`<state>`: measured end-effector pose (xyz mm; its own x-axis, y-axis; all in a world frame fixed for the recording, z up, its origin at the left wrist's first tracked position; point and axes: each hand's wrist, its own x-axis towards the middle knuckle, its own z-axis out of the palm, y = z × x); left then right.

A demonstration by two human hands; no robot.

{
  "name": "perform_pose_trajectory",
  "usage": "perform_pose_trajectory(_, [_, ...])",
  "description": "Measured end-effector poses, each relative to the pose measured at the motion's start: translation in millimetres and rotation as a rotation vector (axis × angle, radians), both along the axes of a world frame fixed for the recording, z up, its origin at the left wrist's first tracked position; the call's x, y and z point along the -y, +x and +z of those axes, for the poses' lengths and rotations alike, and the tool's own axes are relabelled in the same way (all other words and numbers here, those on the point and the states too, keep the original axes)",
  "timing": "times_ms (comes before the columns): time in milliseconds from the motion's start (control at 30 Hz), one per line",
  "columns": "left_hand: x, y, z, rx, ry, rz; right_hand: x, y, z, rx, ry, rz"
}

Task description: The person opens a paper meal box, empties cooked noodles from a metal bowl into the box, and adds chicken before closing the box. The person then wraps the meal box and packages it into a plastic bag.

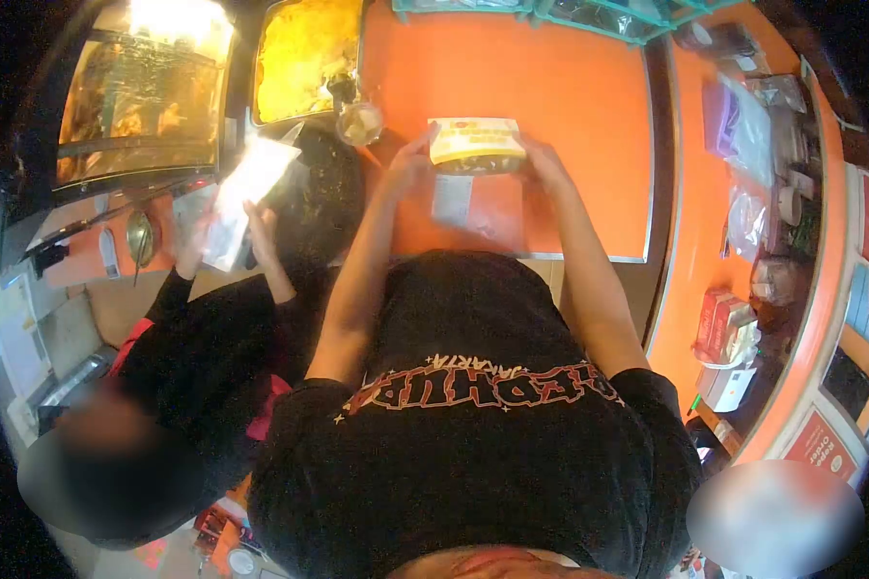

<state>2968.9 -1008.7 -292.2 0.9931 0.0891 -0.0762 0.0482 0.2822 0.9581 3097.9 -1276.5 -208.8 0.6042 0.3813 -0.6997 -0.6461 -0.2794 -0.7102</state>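
Head view: orange counter (pixel 584 145) at 12 o'clock, yellow food (pixel 304 63) at 11, co-worker (pixel 208 347) at 8. Both forearms (pixel 362 265) reach forward; left hand (pixel 412 166) and right hand (pixel 544 162) grip opposite sides of a box (pixel 475 143) at 12.

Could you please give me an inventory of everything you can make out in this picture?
Printed container: one, white and yellow, between the wearer's hands
Translucent packet: one, whitish, on the counter below it
Work counter: one, orange, ahead
Yellow food: one trayful, yellow, upper left
Small bowl: one, pale, beside the food
Lit case: one, amber-looking, far upper left
Teal baskets: apparently two, teal, top edge
Red packet: one, red, right side
Co-worker: one, black clothing, left, holding a pale sheet
Other small items: uncounted, mixed colours, right; too cluttered to name
Wearer's shirt: one, black, bottom centre
Left hand: one, bare, container's left end
Right hand: one, bare, container's right end
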Motion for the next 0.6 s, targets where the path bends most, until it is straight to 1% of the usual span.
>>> perform_pose_trajectory(33, [-1.3,3.2,2.5,-0.076,-0.217,0.013,-5.9,-1.2,11.7,0.099,-0.177,0.089])
perform_pose_trajectory(100, [-0.5,12.9,7.1,-0.226,-0.653,0.036,-8.5,-4.4,-11.9,0.172,-0.052,0.088])
perform_pose_trajectory(133, [4.4,14.0,14.6,-0.273,-0.366,0.091,-8.8,-6.9,-33.7,0.208,0.011,0.087])
perform_pose_trajectory(200, [14.7,10.0,30.9,-0.356,0.211,0.198,5.9,5.4,-126.7,0.27,0.017,0.111])
perform_pose_trajectory(233, [12.9,10.4,29.6,-0.399,0.332,0.089,7.2,7.5,-132.5,0.299,-0.033,0.152])
perform_pose_trajectory(267, [11.4,10.0,26.1,-0.442,0.451,-0.023,2.5,7.1,-120.5,0.327,-0.083,0.192])
perform_pose_trajectory(300, [10.4,9.4,22.4,-0.483,0.568,-0.137,3.9,5.4,-106.7,0.352,-0.187,0.26])
perform_pose_trajectory(333, [10.4,8.1,-3.1,-0.368,0.603,-0.083,0.8,4.0,-89.0,0.376,-0.291,0.328])
perform_pose_trajectory(367, [11.1,6.1,-42.7,-0.252,0.637,-0.029,0.0,5.0,-88.0,0.33,-0.25,0.328])
perform_pose_trajectory(400, [11.1,4.6,-64.9,-0.137,0.668,0.024,0.9,5.3,-89.5,0.283,-0.211,0.327])
perform_pose_trajectory(433, [10.2,4.1,-62.3,-0.151,0.672,0.005,2.7,6.2,-91.2,0.237,-0.171,0.326])
perform_pose_trajectory(500, [6.6,7.0,-41.0,-0.167,0.683,-0.033,-2.2,2.4,-68.4,0.641,-0.294,0.355])
perform_pose_trajectory(533, [5.5,5.7,-25.3,-0.108,0.804,-0.029,-6.1,0.7,-52.7,0.847,-0.355,0.363])
perform_pose_trajectory(600, [5.1,-0.4,15.9,0.024,1.044,-0.015,-13.4,5.3,-20.0,1.01,-0.448,0.641])
